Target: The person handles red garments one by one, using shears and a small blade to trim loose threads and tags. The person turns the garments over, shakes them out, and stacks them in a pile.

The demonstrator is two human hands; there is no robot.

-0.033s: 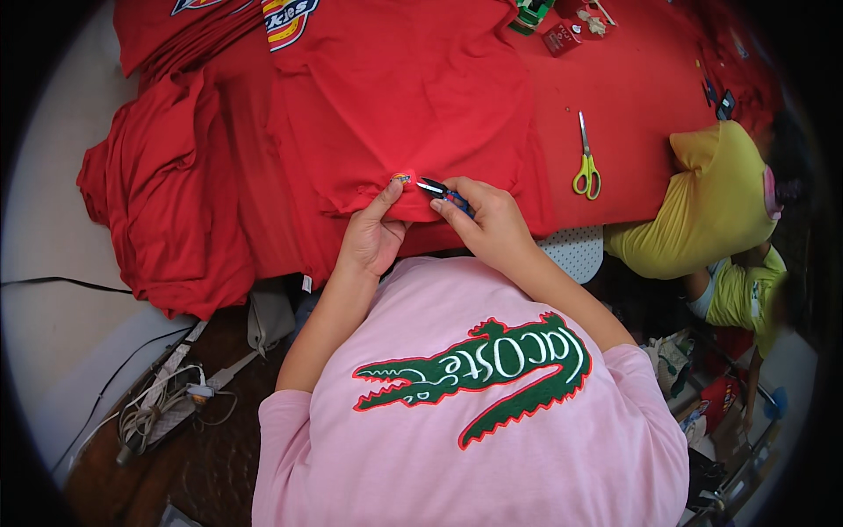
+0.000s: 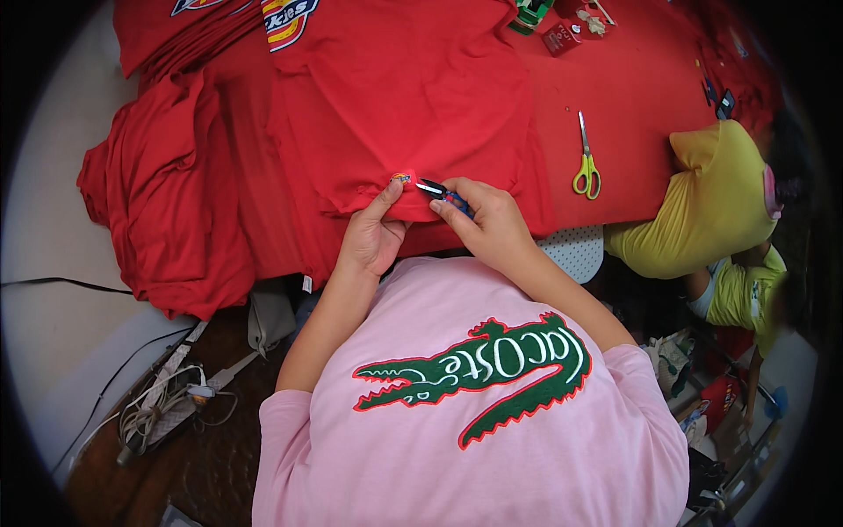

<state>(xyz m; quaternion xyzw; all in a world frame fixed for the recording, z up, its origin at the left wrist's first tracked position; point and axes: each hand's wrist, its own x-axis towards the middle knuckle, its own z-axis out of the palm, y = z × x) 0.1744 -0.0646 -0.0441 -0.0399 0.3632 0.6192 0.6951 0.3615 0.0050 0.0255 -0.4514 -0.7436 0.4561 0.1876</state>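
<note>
A red shirt (image 2: 404,105) is spread over the table before me, with a small colourful patch (image 2: 401,177) near its close edge. My left hand (image 2: 376,233) pinches that edge, thumb on top beside the patch and the other fingers tucked under the cloth. Thread snips (image 2: 455,201) with dark blades and a blue handle are gripped in my right hand (image 2: 488,220). Their tips point left, just right of the patch, and a small gap shows between the blades.
Yellow-handled scissors (image 2: 586,167) lie on the red-covered table to the right. A crumpled red garment pile (image 2: 162,193) hangs over the left edge. Beyond the scissors sits a person in yellow (image 2: 702,206). Tangled cables (image 2: 167,408) and a power strip lie at lower left.
</note>
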